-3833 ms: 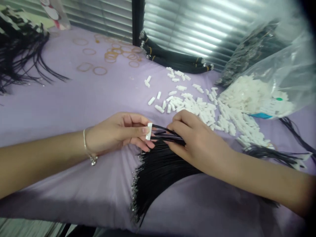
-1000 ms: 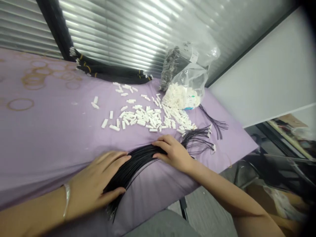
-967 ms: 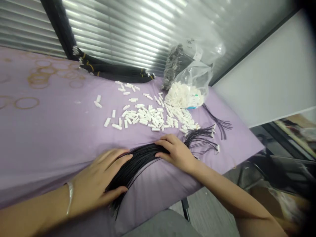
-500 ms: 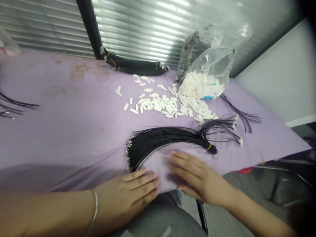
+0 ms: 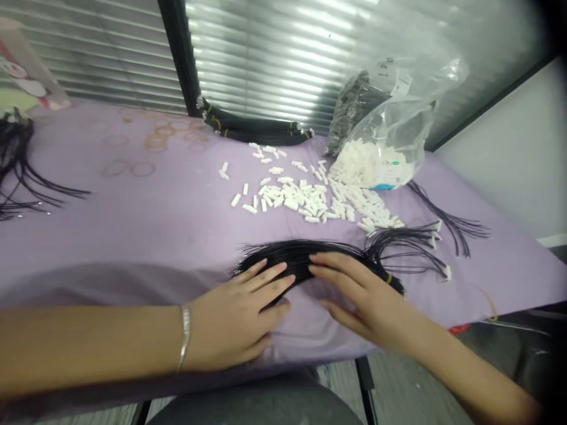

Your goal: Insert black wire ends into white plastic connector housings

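I find the black wire bundle [image 5: 295, 252] on the desk's [image 5: 186, 227] near side, left hand [image 5: 239, 319] and right hand [image 5: 370, 301] over it, each grip loose, fingers apart. Judged finished: white-ended wires [image 5: 390, 238], right. Outstanding: bundle's bare left tips; loose white connectors [image 5: 305, 199] beyond.

Left hand [image 5: 243, 316] palm-down, splayed, pointing toward right hand [image 5: 367, 301], which sits just beside, loosely curved.

No text is legible, even on the bag [image 5: 405, 130]
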Tool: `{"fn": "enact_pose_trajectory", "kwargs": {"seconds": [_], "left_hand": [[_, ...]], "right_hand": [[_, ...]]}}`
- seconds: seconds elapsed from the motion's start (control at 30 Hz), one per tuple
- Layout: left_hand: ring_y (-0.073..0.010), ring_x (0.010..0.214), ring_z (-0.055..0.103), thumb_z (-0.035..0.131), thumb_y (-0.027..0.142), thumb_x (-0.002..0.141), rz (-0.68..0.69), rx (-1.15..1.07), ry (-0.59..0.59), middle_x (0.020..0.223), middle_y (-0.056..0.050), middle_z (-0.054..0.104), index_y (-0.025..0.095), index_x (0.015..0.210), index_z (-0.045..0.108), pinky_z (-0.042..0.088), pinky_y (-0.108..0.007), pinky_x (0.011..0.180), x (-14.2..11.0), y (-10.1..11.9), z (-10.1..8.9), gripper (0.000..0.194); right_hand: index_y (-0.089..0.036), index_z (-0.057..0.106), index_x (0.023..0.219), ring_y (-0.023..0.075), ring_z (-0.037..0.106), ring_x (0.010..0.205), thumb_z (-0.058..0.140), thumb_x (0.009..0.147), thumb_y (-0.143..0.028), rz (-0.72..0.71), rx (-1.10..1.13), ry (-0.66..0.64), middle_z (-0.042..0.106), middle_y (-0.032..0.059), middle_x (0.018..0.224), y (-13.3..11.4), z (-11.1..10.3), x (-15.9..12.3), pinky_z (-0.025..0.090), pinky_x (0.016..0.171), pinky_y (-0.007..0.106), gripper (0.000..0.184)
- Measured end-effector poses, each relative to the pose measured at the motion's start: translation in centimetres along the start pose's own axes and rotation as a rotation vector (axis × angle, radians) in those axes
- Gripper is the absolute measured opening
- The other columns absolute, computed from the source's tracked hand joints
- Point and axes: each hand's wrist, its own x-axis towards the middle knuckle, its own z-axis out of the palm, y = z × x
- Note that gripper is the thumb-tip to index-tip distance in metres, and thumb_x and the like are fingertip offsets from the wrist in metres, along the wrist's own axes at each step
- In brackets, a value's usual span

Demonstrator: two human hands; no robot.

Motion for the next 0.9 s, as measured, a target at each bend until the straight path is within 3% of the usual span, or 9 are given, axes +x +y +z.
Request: {"fn": "enact_pose_trajectory", "kwargs": {"seconds": [0.07, 0.17, 0.27, 0.37, 0.47, 0.57, 0.67, 0.77, 0.9], "left_hand": [[-0.0358, 0.140, 0.028, 0.049, 0.032, 0.088, -0.023, 0.012, 0.014, 0.146, -0.018, 0.042, 0.012, 0.131, 0.051, 0.027, -0.053, 0.113, 1.6, -0.4, 0.0, 0.047], [-0.0377, 0.139, 0.029, 0.054, 0.044, 0.085, -0.065, 0.030, 0.056, 0.147, -0.023, 0.037, 0.003, 0.141, 0.035, 0.029, -0.051, 0.112, 4.4, -1.2, -0.3, 0.072], [-0.0365, 0.135, 0.034, 0.052, 0.040, 0.085, -0.066, 0.083, 0.047, 0.145, -0.022, 0.040, 0.000, 0.141, 0.032, 0.030, -0.047, 0.111, 7.2, -2.1, -0.3, 0.072], [-0.0330, 0.124, 0.047, 0.044, 0.036, 0.088, -0.049, 0.085, 0.017, 0.133, -0.019, 0.053, 0.000, 0.137, 0.037, 0.037, -0.044, 0.105, 9.4, -2.6, -0.1, 0.062], [-0.0345, 0.116, 0.052, 0.051, 0.042, 0.087, -0.072, 0.104, 0.025, 0.124, -0.021, 0.057, -0.001, 0.137, 0.037, 0.042, -0.047, 0.098, 10.7, -2.4, 0.0, 0.068], [-0.0379, 0.112, 0.053, 0.055, 0.050, 0.085, -0.108, 0.139, 0.041, 0.118, -0.025, 0.058, -0.003, 0.135, 0.039, 0.043, -0.051, 0.093, 11.9, -2.1, -0.2, 0.075], [-0.0380, 0.106, 0.054, 0.057, 0.050, 0.084, -0.100, 0.160, 0.028, 0.109, -0.023, 0.059, 0.000, 0.118, 0.055, 0.044, -0.050, 0.089, 13.3, -1.7, -0.2, 0.062], [-0.0368, 0.104, 0.054, 0.061, 0.051, 0.081, -0.065, 0.160, 0.011, 0.107, -0.020, 0.059, 0.003, 0.105, 0.060, 0.045, -0.047, 0.089, 14.6, -1.2, -0.1, 0.053], [-0.0303, 0.108, 0.056, 0.056, 0.029, 0.086, -0.026, 0.136, 0.011, 0.107, -0.015, 0.062, 0.005, 0.120, 0.051, 0.038, -0.044, 0.100, 15.5, -0.3, -0.8, 0.041]], "right_hand": [[-0.011, 0.043, 0.134, 0.0303, 0.046, 0.128, 0.055, 0.087, -0.020, 0.042, -0.061, 0.036, 0.050, 0.0213, 0.134, 0.8, 0.4, 1.4, 0.044, 0.102, 0.051, 0.050], [-0.015, 0.040, 0.134, 0.0271, 0.043, 0.129, 0.056, 0.085, -0.016, -0.078, 0.020, 0.130, 0.050, 0.0178, 0.132, 1.1, 0.0, 1.4, 0.044, 0.103, 0.048, 0.051], [-0.019, 0.043, 0.130, 0.0250, 0.047, 0.125, 0.054, 0.083, -0.010, -0.111, 0.021, 0.246, 0.054, 0.0142, 0.125, 1.3, -1.2, -0.2, 0.045, 0.100, 0.045, 0.050], [-0.016, 0.044, 0.130, 0.0294, 0.045, 0.126, 0.054, 0.082, -0.017, 0.107, -0.295, 0.086, 0.053, 0.0164, 0.129, 2.6, -2.1, -1.9, 0.037, 0.104, 0.052, 0.049], [-0.010, 0.049, 0.127, 0.0331, 0.052, 0.114, 0.056, 0.078, -0.025, 0.229, -0.482, -0.130, 0.060, 0.0174, 0.119, 4.5, -2.3, -2.8, 0.033, 0.102, 0.056, 0.052], [-0.008, 0.060, 0.108, 0.0325, 0.057, 0.095, 0.060, 0.072, -0.026, 0.246, -0.525, -0.209, 0.065, 0.0154, 0.096, 5.3, -2.3, -2.6, 0.039, 0.091, 0.050, 0.040], [-0.009, 0.064, 0.085, 0.0316, 0.056, 0.082, 0.060, 0.069, -0.025, 0.245, -0.566, -0.268, 0.063, 0.0151, 0.079, 5.0, -2.5, -1.7, 0.040, 0.078, 0.045, 0.023], [-0.012, 0.062, 0.077, 0.0289, 0.055, 0.077, 0.059, 0.070, -0.026, 0.220, -0.580, -0.315, 0.062, 0.0134, 0.074, 4.4, -3.4, -1.1, 0.038, 0.073, 0.041, 0.016], [-0.016, 0.059, 0.077, 0.0255, 0.054, 0.074, 0.060, 0.070, -0.025, 0.209, -0.620, -0.334, 0.060, 0.0096, 0.074, 3.4, -6.7, -1.1, 0.036, 0.071, 0.039, 0.012]]}}
